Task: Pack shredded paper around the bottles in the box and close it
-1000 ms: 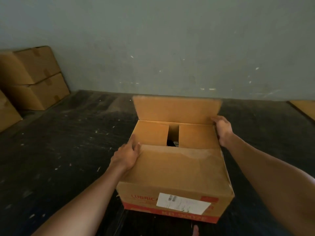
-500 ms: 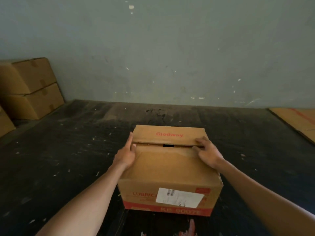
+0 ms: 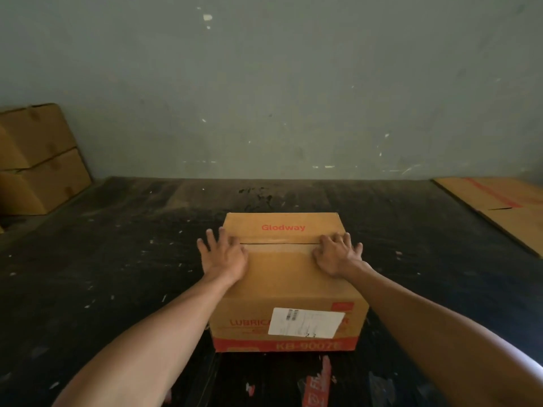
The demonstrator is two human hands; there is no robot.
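Note:
A brown cardboard box (image 3: 282, 277) with red print and a white label on its front stands on the dark floor. Its two top flaps lie flat and meet at a thin seam. My left hand (image 3: 224, 255) rests flat on the left end of the seam, fingers spread. My right hand (image 3: 336, 254) presses flat on the right end, fingers spread as well. The bottles and the shredded paper are hidden inside the box.
Two stacked cardboard boxes (image 3: 38, 160) stand at the far left against the grey wall. A flattened carton (image 3: 499, 207) lies on the floor at the far right. Red tape scraps (image 3: 318, 386) lie near the box's front.
The far flap came down from upright and now lies flat against the near flap. Both hands moved from the box's sides onto the top and spread flat over the seam.

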